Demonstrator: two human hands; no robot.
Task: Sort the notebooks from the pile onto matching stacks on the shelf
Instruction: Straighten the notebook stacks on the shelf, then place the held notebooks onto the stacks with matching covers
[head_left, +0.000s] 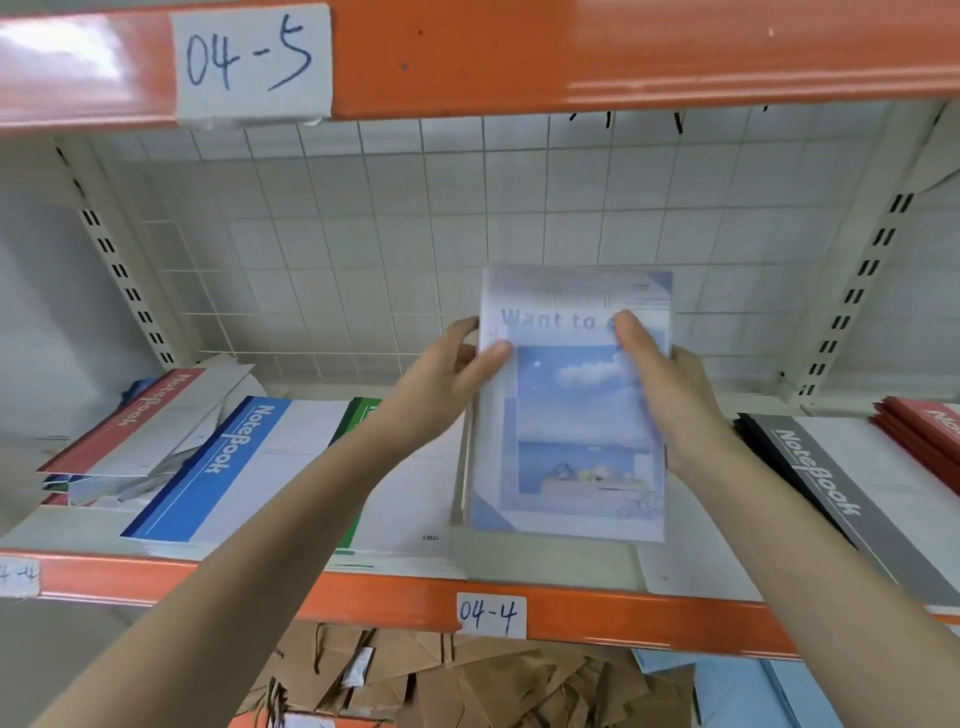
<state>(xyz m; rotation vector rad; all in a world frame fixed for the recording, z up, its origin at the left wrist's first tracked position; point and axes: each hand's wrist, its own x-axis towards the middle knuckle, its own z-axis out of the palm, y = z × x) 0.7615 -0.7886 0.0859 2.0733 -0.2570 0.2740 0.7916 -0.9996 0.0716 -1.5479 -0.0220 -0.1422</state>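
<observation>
I hold a pale blue notebook (574, 415) with a sky and cloud picture over the middle of the shelf (395, 597) labelled 04-4. My left hand (447, 379) grips its left edge, thumb on the cover. My right hand (670, 395) grips its right edge, thumb over the title. The notebook is tilted up towards me above the shelf board. To its left lie a blue-spined notebook stack (228, 467), a green-spined one (358, 415) partly behind my left arm, and a red-spined pile (140, 421). At the right lie a grey-spined stack (831, 483) and a red stack (924, 431).
A white wire grid (415, 234) backs the shelf. The orange beam (571, 57) of shelf 04-5 hangs close overhead. Below the shelf, brown paper bags (467, 680) and a light blue sheet (727, 691) lie in a heap.
</observation>
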